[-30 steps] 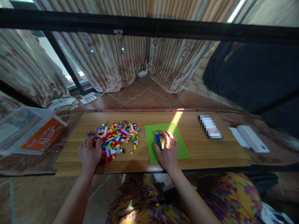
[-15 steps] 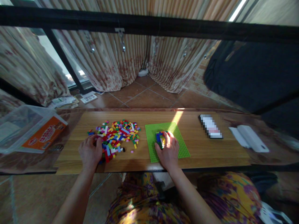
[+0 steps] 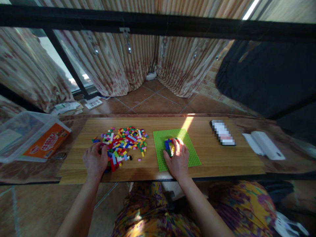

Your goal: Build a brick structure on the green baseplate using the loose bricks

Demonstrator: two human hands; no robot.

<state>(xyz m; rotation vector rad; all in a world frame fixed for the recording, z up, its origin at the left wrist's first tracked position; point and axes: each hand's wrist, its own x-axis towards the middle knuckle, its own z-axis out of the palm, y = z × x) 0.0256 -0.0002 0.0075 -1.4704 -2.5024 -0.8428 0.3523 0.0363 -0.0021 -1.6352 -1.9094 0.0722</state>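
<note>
My left hand (image 3: 95, 159) rests at the near left edge of a heap of loose toy building bricks (image 3: 130, 138) in many colours. Its fingers are curled in among the bricks, and what they hold, if anything, is hidden. My right hand (image 3: 178, 160) lies over a small brick structure (image 3: 168, 144) on a green studded baseplate (image 3: 159, 163). Its thumb is on the near left side and its fingers bend over the far and right sides, gripping it. Blue, red, yellow and white bricks show beside the fingers; the rest is covered.
A clear plastic box (image 3: 45, 143) with an orange label stands at the left end of the table (image 3: 138, 172). Right of the baseplate lies a phone (image 3: 223, 133) with a blurred screen, and beyond it a white folded case (image 3: 268, 144). A dark rail (image 3: 158, 24) crosses above.
Both hands stay in nearly the same places, and the bricks look unchanged. Only the camera view has shifted very slightly.
</note>
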